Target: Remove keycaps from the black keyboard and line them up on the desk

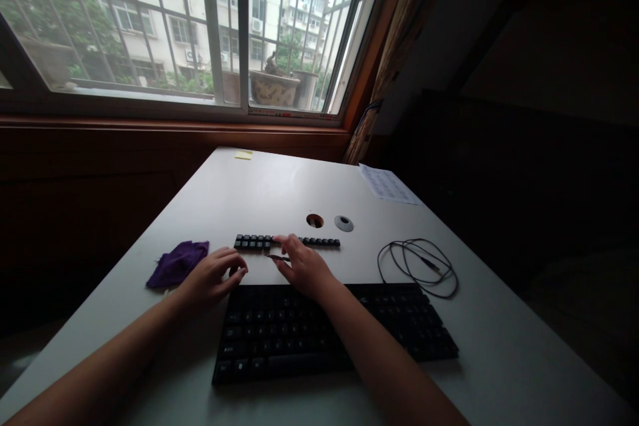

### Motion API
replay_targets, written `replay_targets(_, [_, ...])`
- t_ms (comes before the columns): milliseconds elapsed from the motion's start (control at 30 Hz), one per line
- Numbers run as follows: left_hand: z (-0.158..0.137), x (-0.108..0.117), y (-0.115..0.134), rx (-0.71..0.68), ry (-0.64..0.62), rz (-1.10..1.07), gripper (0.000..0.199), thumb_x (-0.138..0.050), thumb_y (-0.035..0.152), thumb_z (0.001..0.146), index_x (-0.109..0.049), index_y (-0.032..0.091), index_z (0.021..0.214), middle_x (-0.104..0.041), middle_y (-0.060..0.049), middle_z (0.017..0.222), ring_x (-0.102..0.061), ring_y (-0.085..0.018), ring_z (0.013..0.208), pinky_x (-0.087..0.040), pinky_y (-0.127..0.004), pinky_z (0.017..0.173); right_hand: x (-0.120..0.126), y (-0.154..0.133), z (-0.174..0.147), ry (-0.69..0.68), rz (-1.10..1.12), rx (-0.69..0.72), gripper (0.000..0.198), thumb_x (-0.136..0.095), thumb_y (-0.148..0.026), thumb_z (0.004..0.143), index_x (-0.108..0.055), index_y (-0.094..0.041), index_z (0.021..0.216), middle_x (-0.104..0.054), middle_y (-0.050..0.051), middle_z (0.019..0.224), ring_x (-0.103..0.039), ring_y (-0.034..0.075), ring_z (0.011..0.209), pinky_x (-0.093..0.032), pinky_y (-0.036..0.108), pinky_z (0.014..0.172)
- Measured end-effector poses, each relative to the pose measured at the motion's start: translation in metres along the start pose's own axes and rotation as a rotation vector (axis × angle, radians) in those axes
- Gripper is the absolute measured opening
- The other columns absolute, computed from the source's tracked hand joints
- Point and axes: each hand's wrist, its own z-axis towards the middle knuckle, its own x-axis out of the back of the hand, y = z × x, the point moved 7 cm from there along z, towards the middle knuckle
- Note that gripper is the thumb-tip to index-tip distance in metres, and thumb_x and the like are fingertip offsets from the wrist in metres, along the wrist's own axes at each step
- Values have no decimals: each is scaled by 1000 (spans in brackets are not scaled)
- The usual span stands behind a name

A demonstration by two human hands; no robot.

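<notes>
My right hand reaches over the back edge of a black keyboard. Its thumb and fingers hold a thin, dark, pointed tool, whose exact kind I cannot make out. The index finger stretches to a line of loose black keycaps and covers part of it. My left hand is at the keyboard's back left corner, fingers curled and thumb close to the index fingertip; anything between them is too small or dark to see. Just left of that hand lies a crumpled purple cloth.
A coiled black cable lies right of the keycaps. Farther back are a round cable hole, its grey cover, a printed sheet and a yellow sticky note. The white table stands against a barred window.
</notes>
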Motion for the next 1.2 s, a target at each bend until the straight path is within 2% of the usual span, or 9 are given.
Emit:
replay_targets(100, [0, -3, 13, -88, -77, -5, 20, -50, 30, 93, -66, 19, 87, -61, -6, 79, -55, -21, 80, -45, -33, 73, 8, 5, -1, 103, 130, 1, 29, -47, -41, 97, -47, -23, 119, -59, 4, 106, -58, 17, 82, -45, 30, 77])
replay_targets(200, [-1, -4, 20, -136, -113, -13, 18, -51, 28, 92, -67, 20, 88, -62, -7, 83, -54, -22, 83, -46, -34, 75, 23, 11, -3, 200, 210, -5, 23, -44, -44, 97, -48, -22, 103, -57, 2, 97, -55, 16, 81, -45, 30, 78])
replay_targets(367, [-1, -4, 21, -161, -114, -23, 16, -53, 26, 91, -67, 21, 85, -61, -6, 81, -54, -22, 81, -46, -34, 74, 66, 22, -12, 378, 366, -35, 31, -37, -48, 99, -48, -22, 86, -51, 1, 81, -50, 16, 73, -45, 30, 72])
replay_targets(467, [-1, -3, 21, -167, -103, -33, 15, -54, 24, 90, -67, 21, 85, -62, -6, 82, -55, -21, 82, -46, -33, 75, 83, 23, -22, 396, 574, -53, 37, -31, -51, 101, -49, -22, 86, -49, -1, 71, -48, 14, 62, -43, 28, 62])
replay_targets(567, [-1, -4, 21, -180, -112, -17, 16, -52, 25, 91, -66, 21, 85, -62, -6, 82, -56, -22, 83, -46, -33, 76, 91, 17, -35, 427, 668, -64, 41, -28, -51, 102, -52, -22, 85, -52, 0, 72, -52, 15, 65, -45, 29, 66])
replay_targets(667, [-1, -6, 21, -188, -133, 11, 18, -50, 28, 93, -66, 21, 87, -62, -6, 83, -56, -22, 84, -47, -33, 77, 86, 8, -49, 462, 596, -104, 44, -28, -49, 102, -54, -21, 81, -55, 3, 81, -54, 16, 74, -45, 30, 72])
replay_targets(767, [-1, -6, 21, -186, -153, 30, 19, -50, 30, 94, -67, 21, 91, -62, -6, 85, -56, -22, 85, -47, -33, 77, 69, 2, -60, 447, 526, -139, 44, -28, -47, 102, -52, -21, 77, -49, 0, 71, -50, 16, 67, -41, 28, 64])
replay_targets(900, [-2, -8, 21, -196, -176, 41, 19, -51, 31, 94, -67, 21, 95, -62, -6, 87, -55, -22, 87, -47, -33, 79, 49, -5, -66, 396, 483, -146, 39, -29, -43, 103, -52, -20, 80, -51, 0, 68, -50, 15, 62, -39, 27, 60])
replay_targets(1200, [-3, -20, 5, -207, -163, 93, 20, -50, 32, 97, -66, 19, 93, -60, -5, 88, -56, -19, 85, -45, -28, 74, 42, -19, -68, 491, 351, -53, 18, -48, -36, 97, -53, -20, 88, -59, 1, 76, -56, 15, 67, -43, 27, 67])
